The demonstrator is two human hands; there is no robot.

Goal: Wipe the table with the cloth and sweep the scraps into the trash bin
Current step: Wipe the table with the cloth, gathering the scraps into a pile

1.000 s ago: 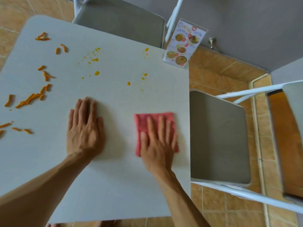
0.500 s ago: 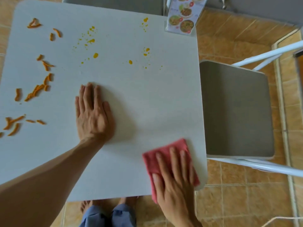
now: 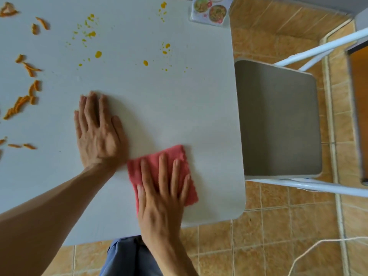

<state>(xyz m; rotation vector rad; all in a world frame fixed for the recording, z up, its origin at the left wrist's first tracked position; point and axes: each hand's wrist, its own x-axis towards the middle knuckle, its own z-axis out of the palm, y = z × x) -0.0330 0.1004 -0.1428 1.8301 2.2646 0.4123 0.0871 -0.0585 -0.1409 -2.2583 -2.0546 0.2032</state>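
Note:
A pink cloth (image 3: pixel 175 156) lies flat on the white table (image 3: pixel 179 100) near its front right corner. My right hand (image 3: pixel 163 190) presses down on the cloth with fingers spread. My left hand (image 3: pixel 97 130) rests palm-down on the bare table just left of the cloth, holding nothing. Orange scraps (image 3: pixel 22 102) are strewn along the table's left side. Small yellow specks (image 3: pixel 98 54) dot the far middle. No trash bin is in view.
A grey chair seat (image 3: pixel 278 120) on a white frame stands right beside the table's right edge. A menu card (image 3: pixel 211 10) stands at the far right corner. The floor is orange tile, with a white cord (image 3: pixel 310 250) at the lower right.
My right hand slid the cloth from mid-table toward the front right corner, then back up and left beside my left hand. The left hand stayed flat on the table.

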